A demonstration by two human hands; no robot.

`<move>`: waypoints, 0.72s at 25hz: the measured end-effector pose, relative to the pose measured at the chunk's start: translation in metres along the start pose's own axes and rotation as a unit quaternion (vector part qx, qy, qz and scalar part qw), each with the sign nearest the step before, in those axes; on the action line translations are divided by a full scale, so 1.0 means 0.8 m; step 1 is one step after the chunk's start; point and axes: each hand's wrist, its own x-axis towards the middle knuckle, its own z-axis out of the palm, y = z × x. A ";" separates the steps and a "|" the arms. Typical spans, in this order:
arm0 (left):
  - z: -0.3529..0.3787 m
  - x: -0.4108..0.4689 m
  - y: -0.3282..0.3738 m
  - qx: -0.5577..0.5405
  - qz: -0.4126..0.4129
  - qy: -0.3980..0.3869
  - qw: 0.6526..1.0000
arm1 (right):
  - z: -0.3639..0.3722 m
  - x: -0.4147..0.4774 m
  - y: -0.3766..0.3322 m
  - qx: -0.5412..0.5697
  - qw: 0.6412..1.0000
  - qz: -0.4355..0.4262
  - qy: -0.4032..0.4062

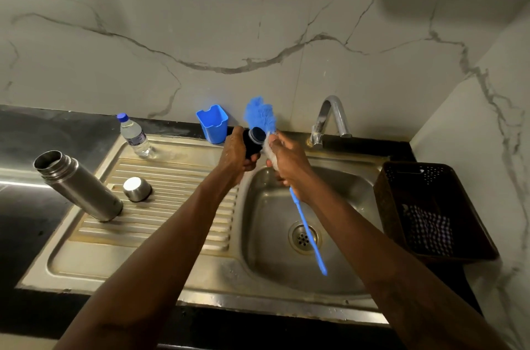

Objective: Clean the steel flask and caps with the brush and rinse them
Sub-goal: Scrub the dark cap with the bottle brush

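Curled round a black inner cap [253, 143], the left hand [236, 153] holds it above the far rim of the sink basin [266, 235], with the cap's grey threaded end turned toward the brush [261, 114]. The right hand [286, 162] grips the brush tightly round its pale section just below the blue bristles. The blue tuft sticks up past the fingers, right beside the cap's grey end. Blur hides whether bristles and cap touch. From under the right hand the thin blue handle runs down across the basin, passing over the drain [299, 238]. The 2 hands are close together, nearly meeting.

Left of the basin, on the ribbed drainboard [177, 206], the steel flask [77, 186] stands on its base near the left edge, mouth open. The steel outer cap [137, 188] sits just beside it, apart from the flask, closed end up.

At the back of the drainboard stands a clear water bottle [134, 134] with a blue lid, and a blue cup [213, 127] sits against the marble wall [258, 20]. A chrome tap [329, 120] rises behind the basin. On the black counter [28, 132] to the right sits a dark perforated basket [407, 175] — a checked cloth [430, 230] lies inside it.
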 end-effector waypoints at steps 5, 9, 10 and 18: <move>-0.036 0.006 0.006 0.165 0.030 -0.053 0.984 | -0.003 -0.006 0.031 0.043 0.998 -0.002 -0.040; -0.037 0.007 -0.004 0.283 0.102 -0.019 0.954 | -0.007 0.014 0.020 -0.055 0.997 -0.034 -0.032; -0.041 0.017 -0.009 0.310 0.171 0.017 0.935 | -0.004 0.014 0.020 -0.074 0.996 -0.045 -0.028; -0.016 0.000 -0.039 0.387 0.236 0.165 0.876 | 0.021 0.036 0.007 -0.224 0.963 -0.148 0.016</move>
